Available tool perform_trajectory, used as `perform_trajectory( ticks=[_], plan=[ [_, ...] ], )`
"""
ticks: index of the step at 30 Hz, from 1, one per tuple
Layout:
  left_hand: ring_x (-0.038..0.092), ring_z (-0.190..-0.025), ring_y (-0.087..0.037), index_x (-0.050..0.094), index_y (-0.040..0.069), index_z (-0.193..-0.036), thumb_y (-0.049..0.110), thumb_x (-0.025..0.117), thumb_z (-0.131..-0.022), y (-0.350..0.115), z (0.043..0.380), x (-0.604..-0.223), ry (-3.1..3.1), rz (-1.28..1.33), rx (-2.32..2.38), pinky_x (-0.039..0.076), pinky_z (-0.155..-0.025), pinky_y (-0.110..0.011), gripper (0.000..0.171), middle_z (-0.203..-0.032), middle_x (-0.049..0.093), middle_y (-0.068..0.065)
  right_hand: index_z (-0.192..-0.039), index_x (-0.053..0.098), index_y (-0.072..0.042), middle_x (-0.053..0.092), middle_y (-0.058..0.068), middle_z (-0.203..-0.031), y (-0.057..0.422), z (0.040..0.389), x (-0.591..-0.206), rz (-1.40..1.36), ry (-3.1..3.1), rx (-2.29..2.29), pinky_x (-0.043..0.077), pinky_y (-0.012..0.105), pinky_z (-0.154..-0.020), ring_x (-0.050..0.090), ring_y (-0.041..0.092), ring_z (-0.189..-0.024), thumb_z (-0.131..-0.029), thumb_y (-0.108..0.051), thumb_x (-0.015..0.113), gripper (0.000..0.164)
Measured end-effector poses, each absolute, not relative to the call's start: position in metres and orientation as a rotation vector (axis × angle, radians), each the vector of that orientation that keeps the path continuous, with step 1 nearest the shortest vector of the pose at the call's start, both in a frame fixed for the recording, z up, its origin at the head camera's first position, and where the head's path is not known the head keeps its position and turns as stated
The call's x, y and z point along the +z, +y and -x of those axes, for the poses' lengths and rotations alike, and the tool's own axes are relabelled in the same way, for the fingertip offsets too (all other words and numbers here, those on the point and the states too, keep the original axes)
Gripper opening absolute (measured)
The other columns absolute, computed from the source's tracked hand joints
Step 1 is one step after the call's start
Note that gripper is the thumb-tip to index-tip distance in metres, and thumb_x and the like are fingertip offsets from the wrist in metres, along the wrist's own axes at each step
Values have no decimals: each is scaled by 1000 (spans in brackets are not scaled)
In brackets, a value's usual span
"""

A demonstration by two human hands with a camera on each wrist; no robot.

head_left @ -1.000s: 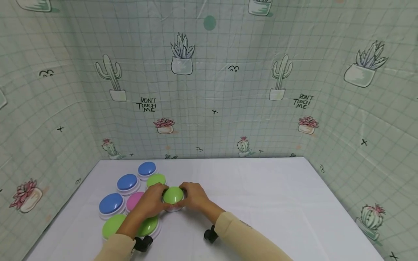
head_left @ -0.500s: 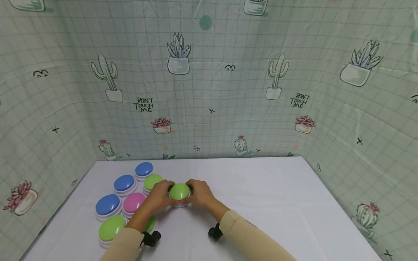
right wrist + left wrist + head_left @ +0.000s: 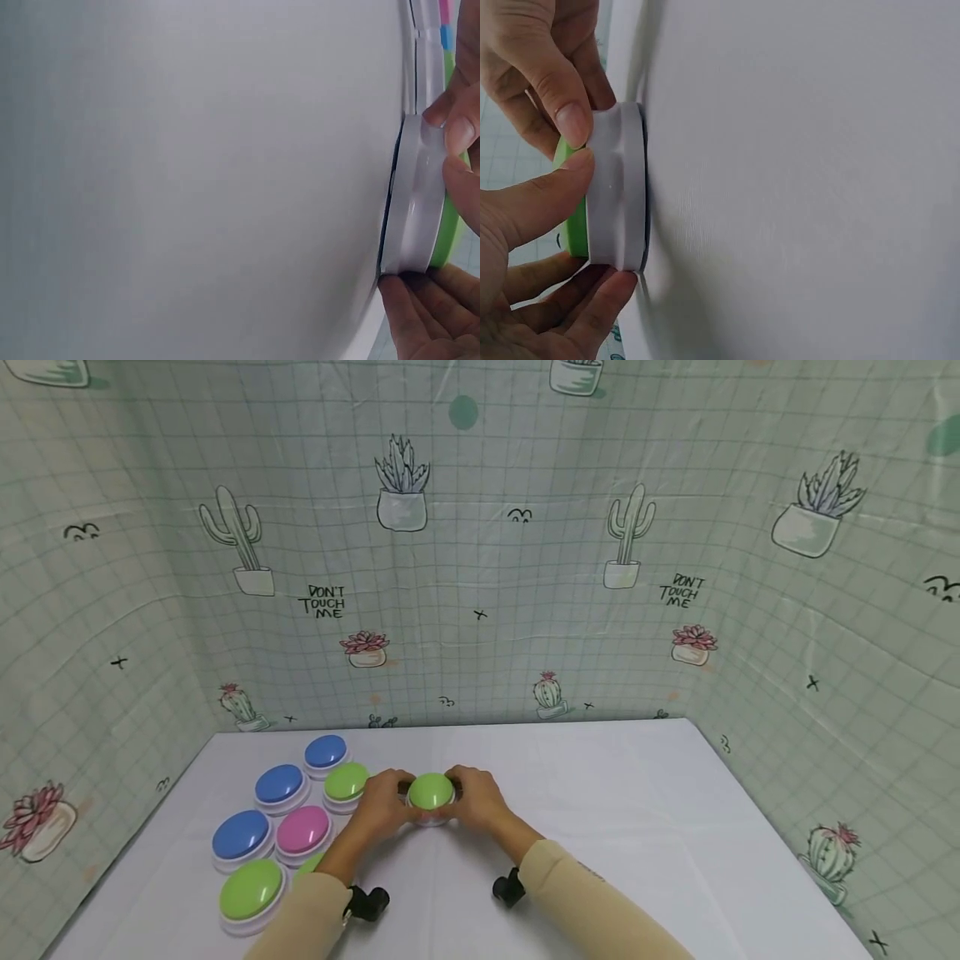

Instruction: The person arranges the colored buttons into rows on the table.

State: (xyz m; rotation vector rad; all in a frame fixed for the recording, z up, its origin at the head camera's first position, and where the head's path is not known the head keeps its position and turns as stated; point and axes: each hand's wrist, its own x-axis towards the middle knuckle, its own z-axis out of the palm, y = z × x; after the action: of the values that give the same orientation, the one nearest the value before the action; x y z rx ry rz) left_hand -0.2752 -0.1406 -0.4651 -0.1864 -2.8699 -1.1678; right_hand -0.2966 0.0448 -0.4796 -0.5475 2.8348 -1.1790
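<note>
A round push button with a domed green top (image 3: 431, 791) and a white base (image 3: 616, 187) stands between my two hands in the head view. From its left side my left hand (image 3: 384, 806) grips it, thumb on the near side and fingers around the edge. My right hand (image 3: 480, 798) holds the opposite side in the same way. Both thumbs nearly meet at the front of the base in the left wrist view. The base's underside sits right along the white cloth (image 3: 187, 187), with the green top facing up.
Left of my hands are more buttons on white bases: three blue, including one at the back (image 3: 326, 751), a pink button (image 3: 303, 829), and green ones, including one near the front (image 3: 251, 890). My left forearm partly covers another green button (image 3: 309, 863). Patterned fabric (image 3: 480, 543) walls the table.
Both hands have moved right and slightly farther back with the green button, away from the other buttons. The pink button has come out from behind my left hand. The view has shifted slightly.
</note>
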Motion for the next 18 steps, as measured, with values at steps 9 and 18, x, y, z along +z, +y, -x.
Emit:
perform_trajectory(
  ticks=[9,18],
  plan=[
    [69,-107,-35,69,-11,-120,6,95,-75,-120,289,-472,-2802,241,-1207,58,-96,-49,55,-114,72,-20,-124,68,4,73,16,-120,65,306,-481,501,2846,-1211,55,49,-102,67,32,-114,-79,-17,94,56],
    [69,-111,-37,66,-11,-125,3,93,-77,-103,300,-475,-2758,186,-1280,59,-97,-48,57,-119,70,-23,-127,67,5,72,17,-120,77,317,-480,466,2837,-1239,57,47,-99,68,30,-110,-81,-18,93,58]
  ],
)
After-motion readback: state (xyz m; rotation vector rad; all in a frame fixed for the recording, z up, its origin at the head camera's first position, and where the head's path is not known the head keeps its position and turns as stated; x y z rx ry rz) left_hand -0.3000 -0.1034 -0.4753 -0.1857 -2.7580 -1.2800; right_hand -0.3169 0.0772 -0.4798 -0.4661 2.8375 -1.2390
